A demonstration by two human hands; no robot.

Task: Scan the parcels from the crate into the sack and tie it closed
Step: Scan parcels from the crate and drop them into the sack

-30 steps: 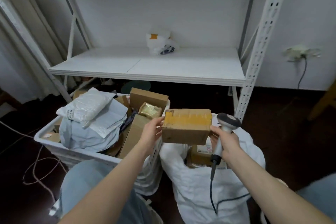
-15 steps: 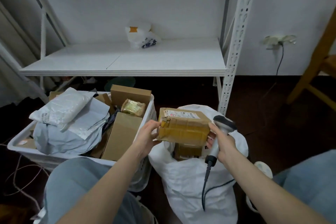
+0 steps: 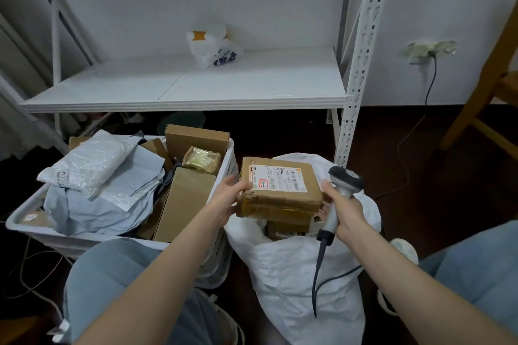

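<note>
Holding one taped cardboard parcel [image 3: 280, 196] label-up over the mouth of the one white sack [image 3: 288, 274], the two hands share the load. The left hand [image 3: 224, 199] grips its left end, while the right hand [image 3: 346, 210] is wrapped round one corded scanner [image 3: 343, 176], fingers touching the parcel's right end. One white crate [image 3: 84, 242], just left of the sack, holds several boxes and mailers.

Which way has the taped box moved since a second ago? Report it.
Yes. The taped box rolled its label face upward and sank slightly toward the sack mouth, left hand gripping it.
</note>
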